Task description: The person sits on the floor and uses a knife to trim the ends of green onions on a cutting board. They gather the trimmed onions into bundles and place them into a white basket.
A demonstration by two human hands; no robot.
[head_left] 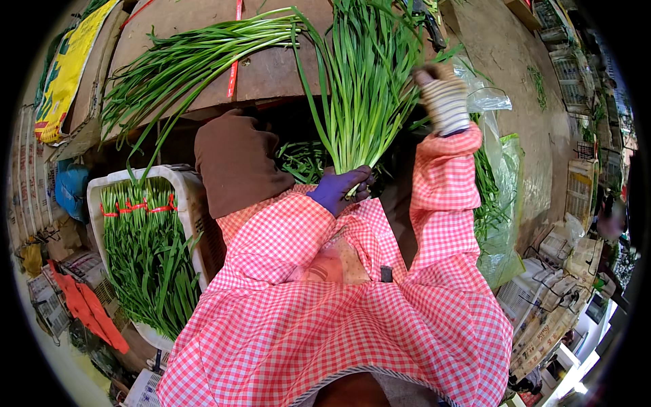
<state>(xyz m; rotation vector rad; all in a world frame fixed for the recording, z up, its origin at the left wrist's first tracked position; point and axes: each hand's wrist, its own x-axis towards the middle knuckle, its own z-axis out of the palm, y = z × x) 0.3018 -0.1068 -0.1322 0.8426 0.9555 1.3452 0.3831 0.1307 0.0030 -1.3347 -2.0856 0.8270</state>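
My left hand, in a purple glove, is closed around the pale stem end of a large bunch of garlic chives. The bunch stands close in front of my body, its green leaves fanning out away from me. Beside the leaves on the right is my right hand, in a striped knit glove with dark fingertips. Its fingers are smeared by motion, so their grip is unclear. Another loose pile of garlic chives lies on the brown board to the left, leaves drooping over the near edge.
At left stands a white crate of chive bundles tied with red bands. Clear plastic sheeting lies at right with more greens partly under it. A dark-handled tool rests beyond the bunch. Several stacked crates line the far right.
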